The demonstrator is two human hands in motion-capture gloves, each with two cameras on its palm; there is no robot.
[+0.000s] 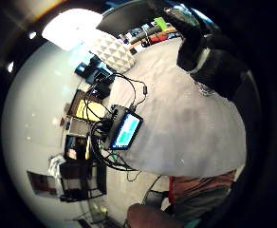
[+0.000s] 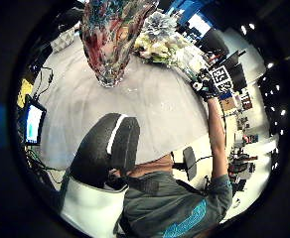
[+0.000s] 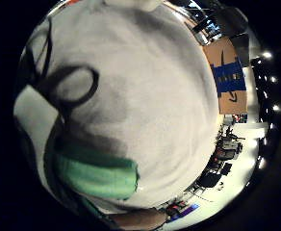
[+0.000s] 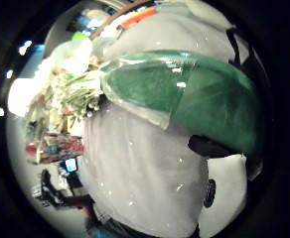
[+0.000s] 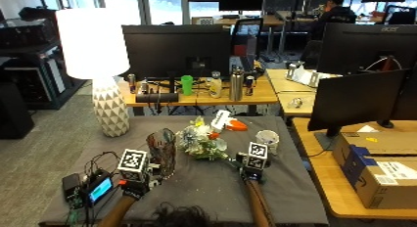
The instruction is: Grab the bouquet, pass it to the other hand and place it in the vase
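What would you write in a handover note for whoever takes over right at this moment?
Right hand grips the bouquet by its stem end; the flowers lie on the gray table beside the vase.
Left hand holds nothing, at the vase's other side.
Done: the bouquet is gripped.
Left: lift it, pass it to the left hand, set it in the empty, upright vase.

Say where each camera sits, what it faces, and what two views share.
Outside: above and behind the head; table, both forearms.
Left thumb side: vase, bouquet, right hand, torso.
Left little finger side: screen device, glove fingers.
Right thumb side: bouquet's green wrap.
Right little finger side: tablecloth, wrap end.
Shared: vase and bouquet appear outside too.
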